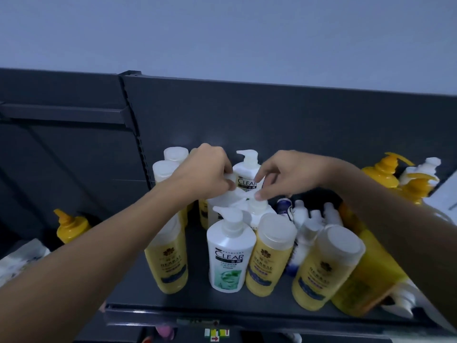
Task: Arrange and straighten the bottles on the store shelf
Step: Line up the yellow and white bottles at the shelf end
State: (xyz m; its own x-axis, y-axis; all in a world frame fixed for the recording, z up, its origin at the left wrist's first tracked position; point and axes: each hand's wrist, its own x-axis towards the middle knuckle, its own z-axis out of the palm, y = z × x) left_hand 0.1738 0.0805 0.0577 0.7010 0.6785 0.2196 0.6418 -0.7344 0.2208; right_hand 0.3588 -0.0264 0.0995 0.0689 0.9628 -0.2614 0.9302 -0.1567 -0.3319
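Note:
Both my hands meet over the middle row of white pump bottles on the dark shelf (pixel 173 310). My left hand (pixel 210 172) grips the pump head of a white bottle (pixel 222 201) whose body is mostly hidden. My right hand (pixel 284 177) pinches the pump top of the neighbouring white bottle (pixel 259 209). A white CLEAR bottle (pixel 247 174) stands upright behind them against the back panel. Another white CLEAR bottle (pixel 228 256) stands upright at the front. Yellow HERBAL bottles (pixel 272 258) with white caps flank it.
More yellow HERBAL bottles (pixel 324 268) and a large orange-yellow jug (pixel 366 276) crowd the right front. Small white and blue bottles (pixel 304 219) sit behind them. Yellow pump bottles (pixel 383 174) stand at the far right, one yellow bottle (pixel 71 226) on the left shelf.

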